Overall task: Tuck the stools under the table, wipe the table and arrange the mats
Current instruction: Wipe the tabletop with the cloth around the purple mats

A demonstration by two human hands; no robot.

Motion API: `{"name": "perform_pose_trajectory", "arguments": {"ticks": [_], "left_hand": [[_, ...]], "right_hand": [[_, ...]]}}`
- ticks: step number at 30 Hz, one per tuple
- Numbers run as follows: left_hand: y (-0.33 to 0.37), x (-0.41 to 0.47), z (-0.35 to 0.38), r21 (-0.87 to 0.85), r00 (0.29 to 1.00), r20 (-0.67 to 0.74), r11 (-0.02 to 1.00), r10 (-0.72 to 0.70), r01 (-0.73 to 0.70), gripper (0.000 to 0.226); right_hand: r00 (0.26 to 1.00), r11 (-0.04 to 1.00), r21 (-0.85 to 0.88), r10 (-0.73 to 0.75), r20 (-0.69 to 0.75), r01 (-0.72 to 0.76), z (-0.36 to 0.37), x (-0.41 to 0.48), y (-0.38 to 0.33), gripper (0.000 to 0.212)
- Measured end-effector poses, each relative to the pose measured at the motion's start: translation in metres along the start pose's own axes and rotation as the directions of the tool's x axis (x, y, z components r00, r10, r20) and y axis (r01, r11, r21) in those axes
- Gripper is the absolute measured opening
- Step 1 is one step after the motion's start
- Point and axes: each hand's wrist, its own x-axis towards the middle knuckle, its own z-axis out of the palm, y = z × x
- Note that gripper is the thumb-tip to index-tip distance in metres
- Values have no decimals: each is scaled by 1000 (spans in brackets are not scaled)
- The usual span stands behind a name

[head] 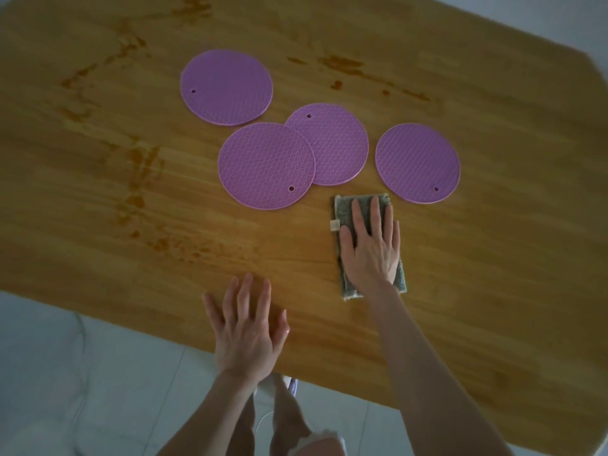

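Note:
Several round purple silicone mats lie loose on the wooden table: one at the back, two overlapping in the middle, and one to the right. A folded grey-green cloth lies just in front of the mats. My right hand presses flat on the cloth with its fingers spread. My left hand rests flat and empty on the table near the front edge. No stool is in view.
Dark wet streaks mark the table on the left and at the back right. The table's front edge runs diagonally, with pale floor tiles and my legs below it.

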Motion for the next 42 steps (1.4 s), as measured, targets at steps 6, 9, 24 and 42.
{"name": "perform_pose_trajectory", "arguments": {"ticks": [6, 9, 24, 42], "left_hand": [[-1, 0, 3, 25, 1000, -17, 1000, 3, -2, 62], [-1, -1, 3, 17, 999, -38, 1000, 4, -3, 61], [-16, -4, -7, -68, 992, -122, 997, 33, -42, 53], [-258, 62, -68, 21, 989, -116, 995, -92, 95, 76]], "right_hand": [[1000, 999, 35, -1, -15, 1, 1, 18, -30, 57], [996, 996, 9, -88, 1, 88, 2, -6, -15, 62], [999, 999, 34, 17, -32, -16, 19, -57, -54, 58], [986, 982, 98, 164, -43, -159, 48, -72, -243, 63]]}}
